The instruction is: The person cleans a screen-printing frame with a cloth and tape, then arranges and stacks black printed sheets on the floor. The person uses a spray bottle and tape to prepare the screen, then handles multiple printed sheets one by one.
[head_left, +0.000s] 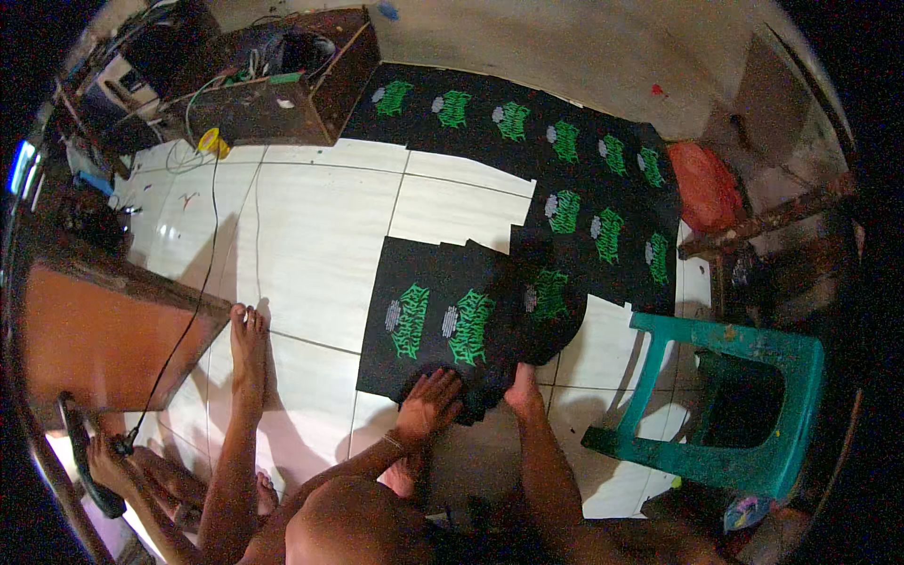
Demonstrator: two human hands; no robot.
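Several black fabric pieces with green lettering-like prints and small grey marks lie overlapping on the floor before me. My left hand [430, 405] rests flat on the near edge of the left printed fabric piece [381, 330], fingers stretched out. At the near right corner of the overlapping pieces, my right hand [521, 388] grips the edge of a black printed fabric piece [565, 325], its thumb on top and its other fingers hidden beneath. That piece is partly in shadow and curves at its right side. Beside it, another printed piece [494, 273] lies under my shadow.
More printed black pieces [476, 89] line the wall. A green plastic stool [800, 405] stands right, a red bag [702, 184] behind it. At left, another person's hand [108, 466] holds a black corded device [99, 494] near an orange-brown board [104, 330]. A wooden cabinet [325, 104] stands far left.
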